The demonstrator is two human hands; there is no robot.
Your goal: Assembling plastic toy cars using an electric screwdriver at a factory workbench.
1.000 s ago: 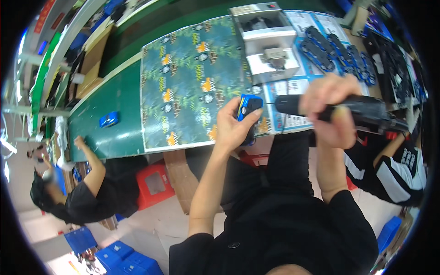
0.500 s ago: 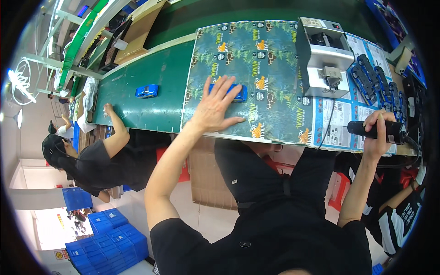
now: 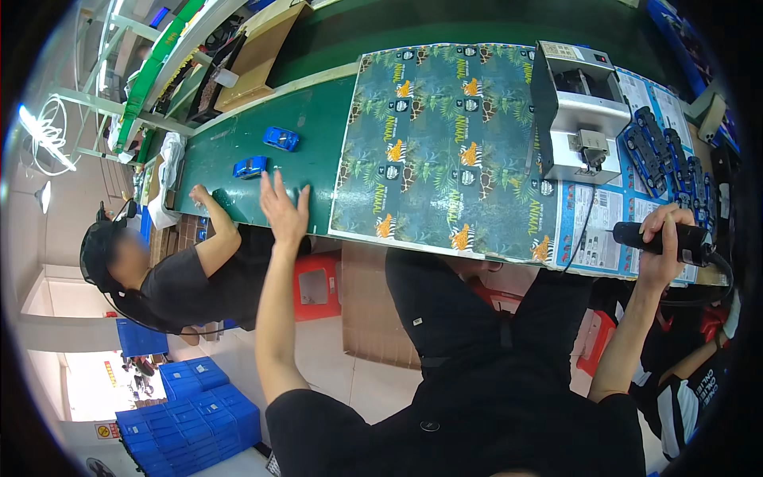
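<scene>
My left hand (image 3: pixel 284 211) is over the green tabletop near its front edge, fingers spread and nothing in them. Just beyond its fingertips are two blue toy cars, a nearer one (image 3: pixel 250 167) and a farther one (image 3: pixel 280 138), apart from each other. My right hand (image 3: pixel 666 245) is wrapped round a black corded electric screwdriver (image 3: pixel 629 234), held level over the right end of the table with its front end pointing left. Beyond that hand lie several toy car bodies (image 3: pixel 648 151), dark undersides up, in a cluster.
A silver metal machine (image 3: pixel 584 119) stands at the back right, a thin cable running down from it. A printed animal-pattern sheet (image 3: pixel 437 159) covers the middle of the table. At the left, a co-worker (image 3: pixel 175 278) rests an arm on the table edge. Blue crates (image 3: pixel 191 421) stand behind.
My left hand has moved left off the patterned sheet. The blue car that was under it now lies on the green surface beside the other car. The right hand still grips the screwdriver.
</scene>
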